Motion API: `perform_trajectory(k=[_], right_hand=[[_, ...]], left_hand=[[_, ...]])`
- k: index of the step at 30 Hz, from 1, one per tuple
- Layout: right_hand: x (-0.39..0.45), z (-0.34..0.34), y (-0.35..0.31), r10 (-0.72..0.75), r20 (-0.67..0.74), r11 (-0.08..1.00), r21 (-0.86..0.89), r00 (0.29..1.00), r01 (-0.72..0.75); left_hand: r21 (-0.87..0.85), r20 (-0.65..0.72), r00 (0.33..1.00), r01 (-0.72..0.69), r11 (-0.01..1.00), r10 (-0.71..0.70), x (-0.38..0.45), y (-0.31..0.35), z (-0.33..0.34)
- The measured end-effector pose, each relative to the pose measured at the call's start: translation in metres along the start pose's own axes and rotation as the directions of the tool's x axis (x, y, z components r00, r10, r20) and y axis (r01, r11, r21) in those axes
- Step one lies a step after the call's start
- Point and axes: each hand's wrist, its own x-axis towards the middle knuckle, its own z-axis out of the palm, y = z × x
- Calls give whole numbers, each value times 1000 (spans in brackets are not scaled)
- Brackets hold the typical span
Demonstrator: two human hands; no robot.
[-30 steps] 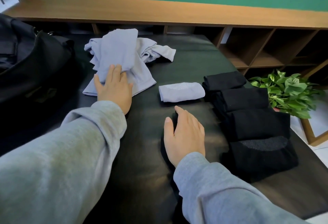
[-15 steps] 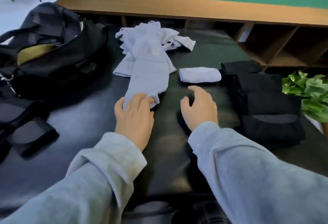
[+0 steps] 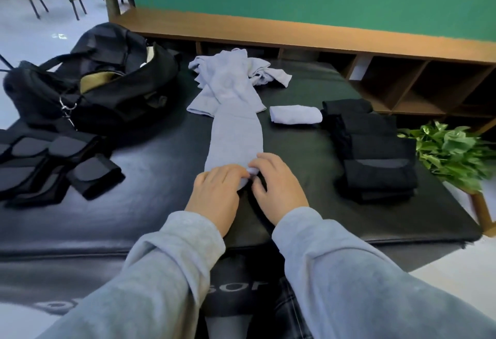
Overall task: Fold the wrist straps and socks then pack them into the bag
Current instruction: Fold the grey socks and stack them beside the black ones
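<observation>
Both arms reach forward side by side over the black mat [image 3: 308, 151], palms down. The left hand [image 3: 214, 196] and right hand [image 3: 279, 188] meet at the near tip of the sock [image 3: 236, 140], fingers curled and pinching it between them. The sock stretches away flat toward the pile [image 3: 230, 75], with the bag [image 3: 126, 92] off to the left.

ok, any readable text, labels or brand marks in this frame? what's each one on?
"sor": pale lettering on the dark surface at the bottom edge, cut off by the sleeves; only a fragment.
A blurred pale mark at lower left of the same surface: unreadable.
Nothing readable on the bag, socks or straps.
</observation>
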Motion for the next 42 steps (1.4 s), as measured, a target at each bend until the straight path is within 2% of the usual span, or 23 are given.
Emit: perform_trajectory(k=[3,6,11,18,22,25,31,35,42], right_hand=[[-7,-3,-2,26,-42,999,36,999,-25],[-12,-9,-5,104,-1,990,100,995,-104],[-12,-13,-7,246,-3,942,236,969,-239],[-14,-17,-8,307,34,888,349,951,-299],[-13,-15,-7,376,37,845,397,926,-359],[-11,-14,-7,359,67,854,379,931,-356],[-11,-11,-3,250,18,930,274,968,-245],[-11,-13,-5,253,-19,945,219,967,-243],[-5,-10,-4,300,-72,953,-9,951,-301]], left_hand=[[-2,-15,994,104,995,-104,-13,2,-8],[-16,31,975,220,975,-220,-20,0,-13],[-104,46,974,228,968,-224,-19,2,-13],[-209,77,920,391,896,-384,-16,0,-13],[-284,68,896,438,853,-438,-16,0,-13],[-337,48,876,467,818,-480,-12,-2,-13],[-247,91,877,478,843,-471,-7,6,-17],[-294,56,866,491,820,-498,-9,1,-14],[-306,-10,862,481,822,-508,-7,2,-17]])
